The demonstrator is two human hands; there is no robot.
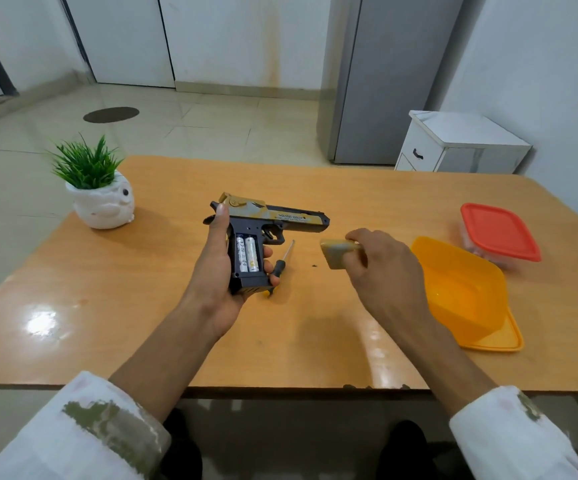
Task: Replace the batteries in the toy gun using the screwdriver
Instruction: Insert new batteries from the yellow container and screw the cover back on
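Observation:
My left hand [216, 268] grips the black handle of a gold and black toy gun [273, 218], held above the table with the barrel pointing right. The battery compartment in the handle lies uncovered, and two silver batteries [247, 254] sit side by side in it. My right hand [381, 268] pinches the tan battery cover [336, 252] just right of the gun. A screwdriver [282, 261] with a dark handle lies on the wooden table [142, 323] right beside the gun's handle, partly hidden by my left fingers.
A yellow plastic tub [464, 292] stands to the right of my right hand, on a yellow lid. Behind it is a lidded box with a red lid [498, 232]. A potted green plant in a white pot [102, 202] stands at the far left.

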